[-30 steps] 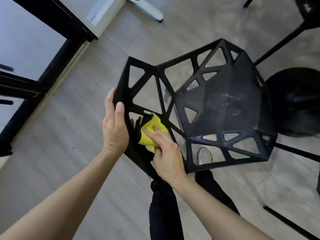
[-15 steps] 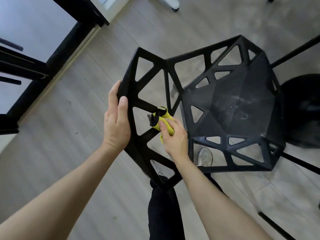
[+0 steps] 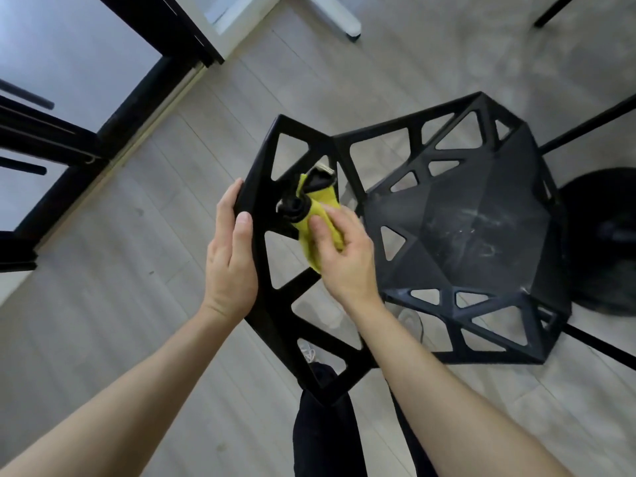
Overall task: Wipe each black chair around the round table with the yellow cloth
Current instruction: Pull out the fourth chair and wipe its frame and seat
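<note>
Yellow soft cloth [image 3: 321, 215], bunched in my right hand [image 3: 344, 256], presses against the latticed backrest of a black angular plastic chair [image 3: 475, 228]. My left hand [image 3: 230, 266], apart from the right, clamps the backrest's outer edge. I'm mid-wipe on its struts; the scuffed seat likely comes next.

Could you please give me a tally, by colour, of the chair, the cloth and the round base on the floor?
Black: 2, the chair and the round base
Yellow: 1, the cloth, pressed to the chair back by the right hand while the left hand steadies the frame
Total: 3
</note>
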Demonstrator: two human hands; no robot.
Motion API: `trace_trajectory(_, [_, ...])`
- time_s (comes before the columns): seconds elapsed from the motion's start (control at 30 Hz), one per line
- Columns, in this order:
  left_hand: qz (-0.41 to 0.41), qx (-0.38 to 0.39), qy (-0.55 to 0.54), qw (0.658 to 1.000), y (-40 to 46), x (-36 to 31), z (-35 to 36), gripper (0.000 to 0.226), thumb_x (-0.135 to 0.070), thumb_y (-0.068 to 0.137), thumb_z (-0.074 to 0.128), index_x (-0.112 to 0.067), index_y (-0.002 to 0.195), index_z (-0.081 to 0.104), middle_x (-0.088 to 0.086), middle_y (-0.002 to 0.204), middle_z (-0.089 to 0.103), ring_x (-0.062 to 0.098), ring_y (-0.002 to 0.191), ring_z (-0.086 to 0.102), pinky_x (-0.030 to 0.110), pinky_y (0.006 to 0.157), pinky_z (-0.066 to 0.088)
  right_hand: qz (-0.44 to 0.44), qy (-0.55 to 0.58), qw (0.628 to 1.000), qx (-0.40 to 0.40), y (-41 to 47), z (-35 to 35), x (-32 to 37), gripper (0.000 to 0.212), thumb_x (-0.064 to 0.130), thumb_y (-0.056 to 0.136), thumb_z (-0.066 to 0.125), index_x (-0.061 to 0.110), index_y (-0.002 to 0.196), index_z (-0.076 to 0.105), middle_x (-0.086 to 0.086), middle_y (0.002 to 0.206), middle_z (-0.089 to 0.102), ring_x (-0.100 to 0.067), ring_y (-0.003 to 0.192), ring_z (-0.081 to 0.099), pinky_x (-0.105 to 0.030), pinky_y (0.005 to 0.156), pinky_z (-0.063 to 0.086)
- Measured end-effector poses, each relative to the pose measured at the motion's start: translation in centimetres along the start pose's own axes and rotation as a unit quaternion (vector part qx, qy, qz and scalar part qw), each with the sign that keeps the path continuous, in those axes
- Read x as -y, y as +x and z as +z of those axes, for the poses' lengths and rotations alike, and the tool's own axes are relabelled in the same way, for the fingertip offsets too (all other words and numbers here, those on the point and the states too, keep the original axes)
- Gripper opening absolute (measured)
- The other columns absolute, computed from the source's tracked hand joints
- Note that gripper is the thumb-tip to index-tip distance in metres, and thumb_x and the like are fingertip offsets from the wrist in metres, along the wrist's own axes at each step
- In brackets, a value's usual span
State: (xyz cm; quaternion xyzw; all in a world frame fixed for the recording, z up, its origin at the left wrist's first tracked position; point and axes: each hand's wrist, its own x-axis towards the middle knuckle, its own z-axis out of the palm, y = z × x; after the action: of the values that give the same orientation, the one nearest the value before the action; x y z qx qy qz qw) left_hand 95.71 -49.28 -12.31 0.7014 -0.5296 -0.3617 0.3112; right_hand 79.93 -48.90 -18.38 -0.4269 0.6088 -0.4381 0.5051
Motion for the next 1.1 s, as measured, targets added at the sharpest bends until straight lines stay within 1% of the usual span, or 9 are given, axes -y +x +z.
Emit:
trace_trajectory(0.1, [-0.002, 0.000, -0.004, 1.000, -0.1, 0.3, -0.2, 0.048, -0.026, 0.116, 0.033, -0.020, 0.163, 0.040, -0.043, 0.137, 0.057, -0.011, 0.137, 0.050, 0.010, 0.112, 0.036, -0.110, -0.037, 0.989, 0.093, -2.2, 2.6, 0.0, 0.029, 0.023, 0.104, 0.068, 0.028, 0.132, 0.074, 0.005, 0.139, 0.059, -0.015, 0.128, 0.058, -0.030, 0.106, 0.050])
trace_trajectory(0.27, [-0.013, 0.019, -0.003, 1.000, -0.3, -0.3, 0.0, 0.049, -0.030, 0.116, 0.030, -0.026, 0.165, 0.037, -0.043, 0.142, 0.051, -0.012, 0.140, 0.044, 0.006, 0.114, 0.031, 0.116, -0.165, 0.979, 0.002, -2.6, -2.2, -6.3, 0.023, 0.030, 0.107, 0.062, 0.022, 0.121, 0.078, -0.001, 0.113, 0.066, -0.021, 0.106, 0.065, -0.031, 0.088, 0.048])
trace_trajectory(0.43, [-0.003, 0.007, -0.015, 1.000, 0.0, 0.3, -0.1, 0.048, -0.026, 0.115, 0.033, -0.021, 0.162, 0.041, -0.035, 0.142, 0.058, -0.002, 0.139, 0.052, 0.021, 0.117, 0.038, -0.092, -0.031, 0.995, 0.034, -2.1, 3.8, 1.7, 0.027, 0.027, 0.107, 0.065, 0.026, 0.132, 0.073, 0.002, 0.137, 0.057, -0.016, 0.128, 0.057, -0.028, 0.105, 0.050])
trace_trajectory(0.53, [0.001, 0.007, 0.000, 1.000, -0.2, 0.1, -0.1, 0.048, -0.026, 0.116, 0.032, -0.022, 0.164, 0.039, -0.041, 0.141, 0.054, -0.007, 0.140, 0.048, 0.014, 0.117, 0.035, 0.022, -0.103, 0.994, -0.002, -1.9, 1.7, -4.5, 0.026, 0.029, 0.106, 0.065, 0.024, 0.129, 0.076, 0.001, 0.130, 0.060, -0.017, 0.118, 0.062, -0.034, 0.100, 0.053])
trace_trajectory(0.63, [0.000, 0.014, -0.003, 1.000, -0.3, -0.1, 0.0, 0.047, -0.026, 0.118, 0.030, -0.024, 0.164, 0.037, -0.025, 0.150, 0.053, 0.003, 0.148, 0.044, 0.033, 0.128, 0.033, 0.148, -0.185, 0.971, -0.031, -1.0, -1.4, -6.8, 0.030, 0.037, 0.105, 0.059, 0.017, 0.108, 0.081, -0.006, 0.121, 0.063, -0.031, 0.111, 0.065, -0.029, 0.087, 0.042])
trace_trajectory(0.8, [0.000, 0.003, -0.021, 1.000, -0.1, 0.2, 0.0, 0.048, -0.026, 0.116, 0.031, -0.020, 0.162, 0.042, -0.020, 0.149, 0.057, 0.007, 0.146, 0.049, 0.041, 0.126, 0.037, -0.092, -0.052, 0.994, 0.005, -2.3, 2.8, -0.1, 0.025, 0.030, 0.106, 0.065, 0.025, 0.127, 0.077, 0.008, 0.148, 0.052, -0.013, 0.136, 0.053, -0.028, 0.110, 0.047])
trace_trajectory(0.9, [-0.002, 0.001, -0.006, 1.000, -0.3, 0.2, -0.2, 0.048, -0.027, 0.117, 0.030, -0.023, 0.164, 0.039, -0.017, 0.154, 0.053, 0.004, 0.149, 0.044, 0.039, 0.129, 0.033, 0.026, -0.130, 0.991, 0.007, -3.0, 0.6, -5.8, 0.025, 0.031, 0.104, 0.065, 0.026, 0.126, 0.077, 0.002, 0.151, 0.055, -0.019, 0.135, 0.055, -0.039, 0.114, 0.047])
trace_trajectory(1.0, [-0.002, 0.013, -0.008, 1.000, -0.4, 0.0, 0.1, 0.047, -0.025, 0.118, 0.029, -0.024, 0.164, 0.038, -0.015, 0.155, 0.052, 0.004, 0.149, 0.043, 0.037, 0.129, 0.032, 0.139, -0.179, 0.974, -0.014, -1.0, -2.5, -7.4, 0.030, 0.030, 0.106, 0.061, 0.015, 0.127, 0.076, -0.001, 0.154, 0.053, -0.023, 0.137, 0.054, -0.032, 0.120, 0.037])
trace_trajectory(1.1, [0.007, 0.005, -0.030, 1.000, -0.2, -0.1, 0.2, 0.047, -0.025, 0.117, 0.029, -0.021, 0.163, 0.040, -0.015, 0.154, 0.055, 0.007, 0.149, 0.046, 0.035, 0.127, 0.035, -0.024, -0.065, 0.998, -0.016, -0.1, -0.1, -0.3, 0.029, 0.029, 0.108, 0.061, 0.019, 0.133, 0.072, 0.006, 0.157, 0.051, -0.011, 0.141, 0.049, -0.036, 0.118, 0.043])
